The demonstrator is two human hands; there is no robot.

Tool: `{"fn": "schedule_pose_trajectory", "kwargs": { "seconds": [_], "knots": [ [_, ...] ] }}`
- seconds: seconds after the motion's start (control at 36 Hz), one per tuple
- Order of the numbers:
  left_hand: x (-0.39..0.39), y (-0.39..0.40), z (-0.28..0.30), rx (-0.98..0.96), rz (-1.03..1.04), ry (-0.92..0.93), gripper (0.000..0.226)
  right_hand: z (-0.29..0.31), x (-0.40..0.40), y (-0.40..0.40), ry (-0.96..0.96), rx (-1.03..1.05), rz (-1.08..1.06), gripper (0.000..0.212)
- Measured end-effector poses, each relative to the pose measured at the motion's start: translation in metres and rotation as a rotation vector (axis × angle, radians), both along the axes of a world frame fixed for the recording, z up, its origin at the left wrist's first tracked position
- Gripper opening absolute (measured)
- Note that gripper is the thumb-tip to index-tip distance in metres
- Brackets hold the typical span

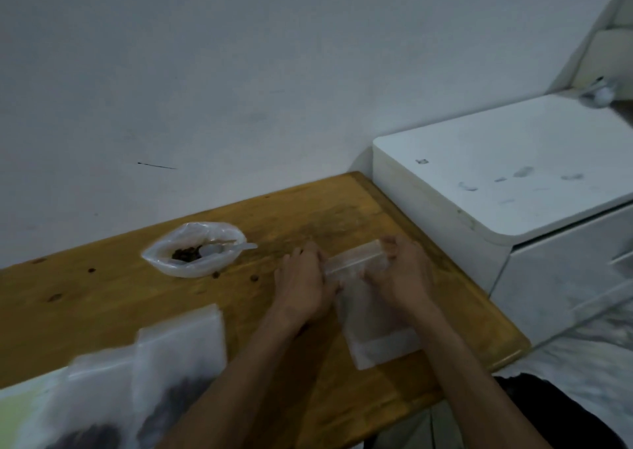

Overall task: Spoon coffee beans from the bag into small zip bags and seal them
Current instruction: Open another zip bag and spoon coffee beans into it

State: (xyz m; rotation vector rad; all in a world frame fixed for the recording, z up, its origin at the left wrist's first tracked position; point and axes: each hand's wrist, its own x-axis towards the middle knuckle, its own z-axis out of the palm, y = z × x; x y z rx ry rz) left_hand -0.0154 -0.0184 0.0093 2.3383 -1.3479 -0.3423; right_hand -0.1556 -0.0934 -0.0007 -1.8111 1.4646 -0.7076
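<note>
A clear small zip bag [375, 325] lies flat on the wooden table [102, 304], its zip strip pointing away from me. My left hand [303, 282] pinches the left end of that strip. At the strip's right end sits my right hand [399, 272], fingers closed on it. The open plastic bag of coffee beans [193, 248] stands further left, with a white plastic spoon [222, 249] resting inside, handle out to the right. Two filled zip bags [144, 380] lie blurred at the near left.
A white cabinet [513, 188] stands against the table's right end. The wall runs along the table's far edge. A few loose beans [253, 279] lie on the wood near the open bag. The table's near right corner is rounded.
</note>
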Motion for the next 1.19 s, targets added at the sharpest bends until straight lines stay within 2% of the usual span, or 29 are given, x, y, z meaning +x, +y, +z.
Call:
{"fn": "schedule_pose_trajectory", "kwargs": {
  "seconds": [0.08,0.14,0.25,0.31,0.42,0.5,0.56,0.64,0.72,0.89,0.97,1.08,1.19],
  "knots": [
    [0.000,0.004,0.002,-0.174,0.023,0.140,0.023,0.006,-0.002,0.003,-0.172,0.019,-0.001,0.030],
    [-0.001,0.010,0.012,-0.283,0.060,0.323,0.018,0.015,-0.005,0.005,-0.263,0.051,0.023,0.012],
    [0.001,0.027,0.043,-0.434,0.067,0.752,0.018,0.041,-0.008,0.013,-0.511,0.236,0.127,0.016],
    [0.004,0.038,0.059,-0.453,0.035,0.826,0.014,0.053,-0.003,0.020,-0.639,0.287,0.169,0.020],
    [0.020,0.062,0.083,-0.531,0.042,0.814,0.013,0.076,0.017,0.037,-0.807,0.338,0.283,0.024],
    [0.044,0.081,0.095,-0.590,0.030,0.723,0.014,0.088,0.040,0.049,-0.843,0.352,0.399,0.013],
    [0.064,0.095,0.102,-0.597,0.023,0.606,0.014,0.093,0.060,0.056,-0.821,0.338,0.466,0.004],
    [0.096,0.117,0.109,-0.551,0.027,0.464,0.017,0.099,0.094,0.067,-0.758,0.311,0.522,0.017],
    [0.124,0.139,0.110,-0.509,0.046,0.416,0.015,0.106,0.126,0.080,-0.662,0.333,0.589,0.030],
    [0.164,0.175,0.110,-0.481,0.102,0.327,0.007,0.110,0.173,0.098,-0.543,0.509,0.821,0.031],
    [0.178,0.188,0.108,-0.473,0.139,0.292,0.002,0.107,0.190,0.102,-0.490,0.473,0.908,0.029],
    [0.195,0.196,0.105,-0.473,0.162,0.275,0.008,0.101,0.211,0.109,-0.488,0.434,0.951,0.020],
    [0.212,0.197,0.095,-0.454,0.231,0.204,0.022,0.089,0.228,0.112,-0.466,0.213,0.906,0.021]
  ]
}}
